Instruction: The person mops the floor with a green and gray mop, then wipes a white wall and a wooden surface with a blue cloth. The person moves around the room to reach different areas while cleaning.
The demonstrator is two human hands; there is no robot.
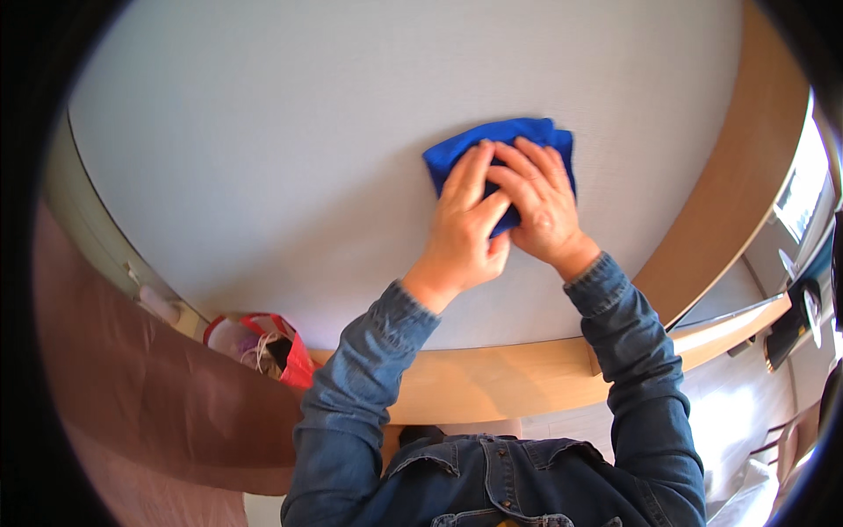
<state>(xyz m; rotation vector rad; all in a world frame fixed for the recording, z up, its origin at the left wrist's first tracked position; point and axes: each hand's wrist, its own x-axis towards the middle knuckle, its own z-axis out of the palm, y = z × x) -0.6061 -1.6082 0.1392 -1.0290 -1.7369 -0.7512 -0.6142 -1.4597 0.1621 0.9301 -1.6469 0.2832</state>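
A folded blue cloth (pixel 504 132) lies flat against a broad pale grey panel (pixel 276 165) that fills most of the view. My left hand (pixel 464 227) presses on the cloth's left and lower part, its fingers pointing away from me. Beside it my right hand (pixel 543 204) holds the cloth down with spread fingers. The two hands touch each other near the cloth's middle, and part of the cloth is hidden beneath them.
A light wooden ledge (pixel 487 382) runs along the panel's near edge, and a wooden frame (pixel 718 178) borders its right side. At lower left stands a red bag (pixel 299 362) with cords inside, next to a large brown surface (pixel 158 375). A window (pixel 800 184) is at far right.
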